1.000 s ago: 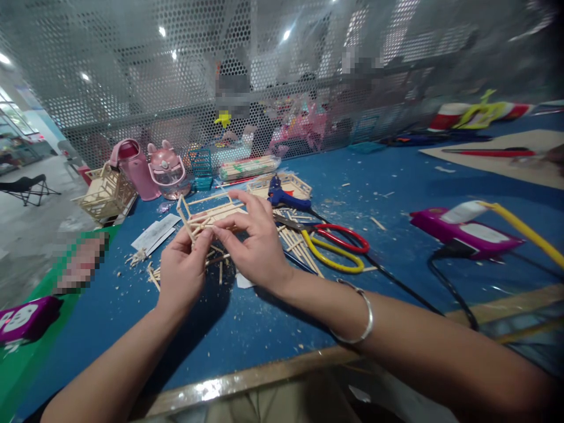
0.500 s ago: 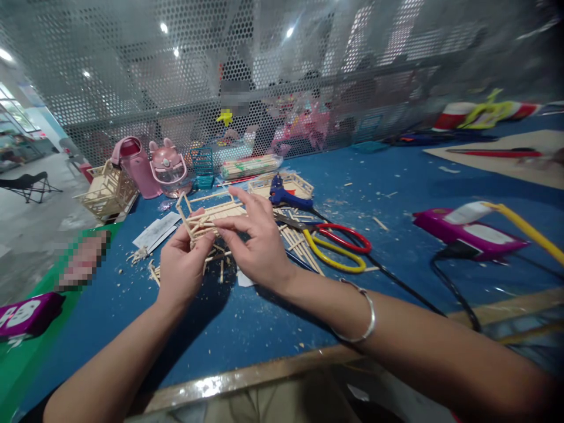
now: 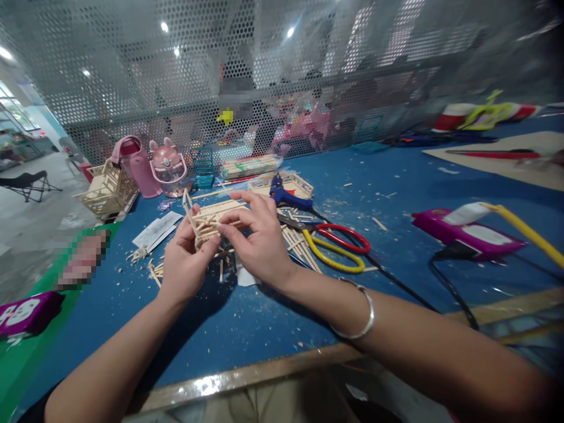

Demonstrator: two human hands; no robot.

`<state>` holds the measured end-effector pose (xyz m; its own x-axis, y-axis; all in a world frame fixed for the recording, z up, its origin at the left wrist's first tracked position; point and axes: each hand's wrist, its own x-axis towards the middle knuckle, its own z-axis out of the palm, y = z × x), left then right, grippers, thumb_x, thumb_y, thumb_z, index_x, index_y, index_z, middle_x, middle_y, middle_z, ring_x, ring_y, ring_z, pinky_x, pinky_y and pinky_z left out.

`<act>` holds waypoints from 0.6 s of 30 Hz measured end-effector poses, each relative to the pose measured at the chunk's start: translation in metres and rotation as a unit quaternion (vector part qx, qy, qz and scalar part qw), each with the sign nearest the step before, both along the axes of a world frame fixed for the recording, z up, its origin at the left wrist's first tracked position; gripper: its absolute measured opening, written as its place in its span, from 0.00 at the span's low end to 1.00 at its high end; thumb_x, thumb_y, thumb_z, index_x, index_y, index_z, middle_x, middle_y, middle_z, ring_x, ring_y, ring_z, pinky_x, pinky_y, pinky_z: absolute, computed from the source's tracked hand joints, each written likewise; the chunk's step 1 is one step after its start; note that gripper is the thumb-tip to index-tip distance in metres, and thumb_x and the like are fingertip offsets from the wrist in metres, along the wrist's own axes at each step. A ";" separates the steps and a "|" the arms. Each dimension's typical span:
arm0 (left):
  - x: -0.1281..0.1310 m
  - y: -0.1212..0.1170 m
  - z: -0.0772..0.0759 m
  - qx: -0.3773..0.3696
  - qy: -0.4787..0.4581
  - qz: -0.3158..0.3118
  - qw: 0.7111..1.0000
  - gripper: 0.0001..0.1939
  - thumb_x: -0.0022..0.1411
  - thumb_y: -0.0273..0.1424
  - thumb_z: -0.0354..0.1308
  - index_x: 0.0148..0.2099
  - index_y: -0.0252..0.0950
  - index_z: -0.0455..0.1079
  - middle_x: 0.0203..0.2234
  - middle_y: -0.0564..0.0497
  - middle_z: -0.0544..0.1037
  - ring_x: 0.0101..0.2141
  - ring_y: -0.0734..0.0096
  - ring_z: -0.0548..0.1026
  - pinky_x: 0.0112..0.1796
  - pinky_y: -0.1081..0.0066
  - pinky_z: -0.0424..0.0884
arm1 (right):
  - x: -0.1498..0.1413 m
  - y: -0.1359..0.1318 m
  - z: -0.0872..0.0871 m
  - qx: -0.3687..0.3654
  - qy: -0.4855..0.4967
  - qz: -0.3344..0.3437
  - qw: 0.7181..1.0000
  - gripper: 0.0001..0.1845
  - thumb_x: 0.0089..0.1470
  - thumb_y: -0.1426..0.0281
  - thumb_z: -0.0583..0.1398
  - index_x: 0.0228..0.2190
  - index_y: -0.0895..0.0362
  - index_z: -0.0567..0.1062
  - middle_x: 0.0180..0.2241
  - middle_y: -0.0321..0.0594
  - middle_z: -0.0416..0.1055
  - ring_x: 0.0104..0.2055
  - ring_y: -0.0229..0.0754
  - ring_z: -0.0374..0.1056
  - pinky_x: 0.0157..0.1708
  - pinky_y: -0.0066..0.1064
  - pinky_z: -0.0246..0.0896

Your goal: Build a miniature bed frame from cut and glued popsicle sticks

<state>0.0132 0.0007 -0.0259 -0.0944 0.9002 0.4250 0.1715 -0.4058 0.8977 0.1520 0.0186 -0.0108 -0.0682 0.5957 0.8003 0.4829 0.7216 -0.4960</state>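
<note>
My left hand [image 3: 185, 267] is closed round the near left end of a small framework of thin wooden sticks [image 3: 206, 218], held above the table. My right hand [image 3: 265, 249] pinches thumb and forefinger together on the end of a short wooden stick [image 3: 215, 224] at the framework's near side; its other fingers reach over the top. The fingers partly hide the framework. Just beyond my right hand lie a blue glue gun [image 3: 288, 197] and scissors [image 3: 342, 247] with red and yellow handles. Loose sticks [image 3: 302, 244] lie under the scissors.
A pink bottle [image 3: 140, 167], a pink rabbit-eared cup [image 3: 168, 167] and a wooden stick model [image 3: 108, 191] stand at the back left. Bagged sticks [image 3: 251, 167] lie before the perforated metal screen [image 3: 189, 76]. At right is a purple device [image 3: 467, 232] with a black cable.
My left hand has shifted slightly right, and the framework has tilted a little with it. My right hand keeps its pinch, with the fingers moved slightly.
</note>
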 end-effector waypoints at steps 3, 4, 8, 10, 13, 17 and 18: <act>-0.008 0.009 -0.001 0.033 0.055 -0.012 0.998 0.13 0.54 0.33 0.59 0.44 0.42 0.73 0.54 0.48 0.67 0.58 0.59 0.58 0.58 0.55 0.52 | 0.003 0.006 0.001 -0.002 0.004 0.025 1.000 0.02 0.51 0.70 0.60 0.27 0.53 0.74 0.43 0.39 0.69 0.50 0.44 0.60 0.51 0.43 0.53; -0.011 0.013 -0.002 0.042 0.074 -0.014 0.996 0.14 0.54 0.34 0.59 0.45 0.42 0.73 0.55 0.48 0.66 0.59 0.59 0.57 0.58 0.54 0.52 | 0.004 0.009 0.001 -0.007 0.003 0.042 0.999 0.02 0.51 0.70 0.60 0.27 0.53 0.73 0.43 0.39 0.70 0.50 0.44 0.61 0.52 0.43 0.52; -0.021 0.029 -0.006 0.102 0.164 0.025 0.981 0.13 0.55 0.34 0.59 0.44 0.42 0.73 0.57 0.48 0.63 0.60 0.58 0.53 0.58 0.53 0.49 | 0.014 0.025 0.004 -0.066 0.013 0.098 0.993 0.02 0.51 0.70 0.59 0.28 0.54 0.72 0.45 0.39 0.70 0.50 0.42 0.63 0.51 0.43 0.54; -0.021 0.037 -0.009 0.112 0.193 0.048 0.974 0.12 0.54 0.33 0.59 0.43 0.41 0.73 0.57 0.48 0.62 0.61 0.57 0.51 0.58 0.51 0.49 | 0.023 0.034 0.007 -0.088 0.009 0.087 0.992 0.02 0.50 0.71 0.59 0.27 0.55 0.71 0.44 0.40 0.70 0.49 0.42 0.63 0.51 0.42 0.54; -0.021 0.046 -0.015 0.092 0.206 0.063 0.972 0.12 0.52 0.31 0.60 0.41 0.40 0.73 0.58 0.47 0.60 0.61 0.53 0.50 0.57 0.49 0.49 | 0.039 0.041 0.013 -0.117 -0.091 0.093 0.985 0.03 0.49 0.72 0.58 0.24 0.55 0.69 0.33 0.38 0.71 0.39 0.40 0.66 0.42 0.36 0.60; -0.022 0.051 -0.023 0.066 0.212 0.095 0.970 0.17 0.48 0.28 0.61 0.43 0.37 0.71 0.58 0.42 0.58 0.60 0.48 0.52 0.57 0.47 0.47 | 0.053 0.040 0.015 -0.176 -0.228 0.126 0.949 0.07 0.53 0.72 0.51 0.25 0.54 0.65 0.23 0.35 0.67 0.26 0.37 0.61 0.27 0.31 0.57; -0.023 0.049 -0.023 0.063 0.215 0.114 0.968 0.21 0.47 0.27 0.61 0.46 0.36 0.69 0.58 0.40 0.58 0.60 0.47 0.51 0.57 0.47 0.46 | 0.054 0.039 0.015 -0.182 -0.242 0.129 0.944 0.09 0.55 0.72 0.49 0.24 0.54 0.64 0.23 0.35 0.67 0.25 0.37 0.61 0.26 0.31 0.56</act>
